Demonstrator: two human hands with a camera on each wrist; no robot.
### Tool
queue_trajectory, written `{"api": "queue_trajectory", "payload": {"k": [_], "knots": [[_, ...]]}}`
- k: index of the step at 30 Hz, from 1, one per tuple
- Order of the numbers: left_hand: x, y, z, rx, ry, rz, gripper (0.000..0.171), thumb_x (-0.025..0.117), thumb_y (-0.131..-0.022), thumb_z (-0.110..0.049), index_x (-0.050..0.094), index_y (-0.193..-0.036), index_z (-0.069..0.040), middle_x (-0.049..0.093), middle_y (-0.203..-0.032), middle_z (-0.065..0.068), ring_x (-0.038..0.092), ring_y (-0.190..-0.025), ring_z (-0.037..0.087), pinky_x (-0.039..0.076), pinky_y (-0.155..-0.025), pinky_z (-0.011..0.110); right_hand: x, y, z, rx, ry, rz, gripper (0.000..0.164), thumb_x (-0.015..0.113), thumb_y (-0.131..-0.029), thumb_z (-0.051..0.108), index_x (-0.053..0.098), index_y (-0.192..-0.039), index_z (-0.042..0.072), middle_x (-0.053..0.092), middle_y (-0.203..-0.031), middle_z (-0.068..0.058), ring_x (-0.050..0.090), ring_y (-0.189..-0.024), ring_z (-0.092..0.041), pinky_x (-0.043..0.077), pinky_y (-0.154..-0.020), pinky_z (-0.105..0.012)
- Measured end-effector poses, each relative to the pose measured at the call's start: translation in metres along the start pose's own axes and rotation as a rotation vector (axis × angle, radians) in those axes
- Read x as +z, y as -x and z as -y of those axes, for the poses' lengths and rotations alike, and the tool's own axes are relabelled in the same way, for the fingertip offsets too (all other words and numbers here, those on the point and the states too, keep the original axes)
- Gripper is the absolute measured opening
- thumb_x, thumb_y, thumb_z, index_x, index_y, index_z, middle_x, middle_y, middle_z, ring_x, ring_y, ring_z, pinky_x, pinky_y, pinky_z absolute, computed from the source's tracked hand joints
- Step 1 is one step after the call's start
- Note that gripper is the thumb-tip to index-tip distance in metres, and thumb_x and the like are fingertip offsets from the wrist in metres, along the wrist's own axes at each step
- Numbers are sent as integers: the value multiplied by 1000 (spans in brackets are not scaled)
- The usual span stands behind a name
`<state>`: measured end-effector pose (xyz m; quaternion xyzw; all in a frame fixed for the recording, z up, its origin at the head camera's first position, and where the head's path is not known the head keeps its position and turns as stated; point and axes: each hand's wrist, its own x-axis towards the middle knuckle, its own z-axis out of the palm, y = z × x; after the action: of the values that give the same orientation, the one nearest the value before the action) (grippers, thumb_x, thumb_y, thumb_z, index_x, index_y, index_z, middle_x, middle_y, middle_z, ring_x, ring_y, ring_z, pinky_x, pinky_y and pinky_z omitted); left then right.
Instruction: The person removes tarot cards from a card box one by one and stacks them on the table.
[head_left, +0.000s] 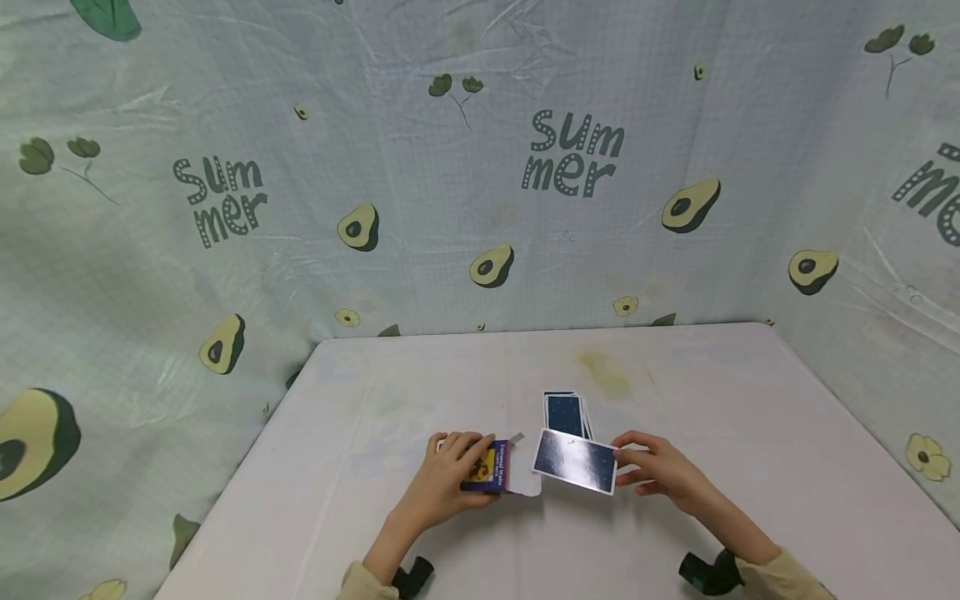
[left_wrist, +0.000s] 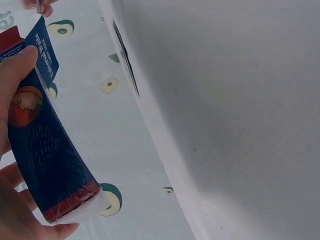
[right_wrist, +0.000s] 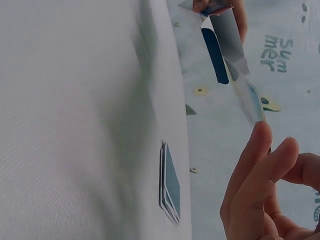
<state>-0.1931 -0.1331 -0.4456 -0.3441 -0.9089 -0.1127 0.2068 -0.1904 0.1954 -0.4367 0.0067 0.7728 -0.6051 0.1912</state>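
My left hand (head_left: 442, 479) grips a tarot deck box (head_left: 495, 467) printed "Universal Waite", thumb on one side and fingers on the other. In the left wrist view the box (left_wrist: 55, 155) shows a dark blue side with a red edge, its flap (left_wrist: 42, 52) standing open. To the right, my right hand (head_left: 663, 475) pinches a blue-backed card (head_left: 576, 461) with a white border by its right end. The card is tilted above the table, its far end near the open box. Behind it a small stack of blue-backed cards (head_left: 564, 412) lies on the table, partly covered by the held card.
A white-covered table (head_left: 420, 375) lies beneath, with a yellowish stain (head_left: 603, 372) towards the back. Fabric walls (head_left: 420, 167) printed with avocados and "summer" rise behind and at both sides. Dark devices (head_left: 712, 573) are worn at both wrists.
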Motion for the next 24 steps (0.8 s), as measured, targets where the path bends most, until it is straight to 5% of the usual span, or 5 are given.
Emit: {"api": "queue_trajectory", "payload": {"k": [14,24], "knots": [[0,1,1,-3,-11,-4,75,73,-64,-48,48,-128,-18,54,-112,-2,49,-102,13,34,-89,41,-5,-9,-2,6,-59,-95,42,48,-90,34,46,-116,1,63,-92,-4,66,-75,-15,47,-55,-22],[0,2,2,-4,-7,-5,75,73,-65,-48,47,-128,-18,54,-112,-2,48,-102,13,33,-89,41,-6,-19,-2,1,-139,-88,48,50,-89,39,45,-117,1,64,-93,1,66,-82,-15,47,-58,-20]]}}
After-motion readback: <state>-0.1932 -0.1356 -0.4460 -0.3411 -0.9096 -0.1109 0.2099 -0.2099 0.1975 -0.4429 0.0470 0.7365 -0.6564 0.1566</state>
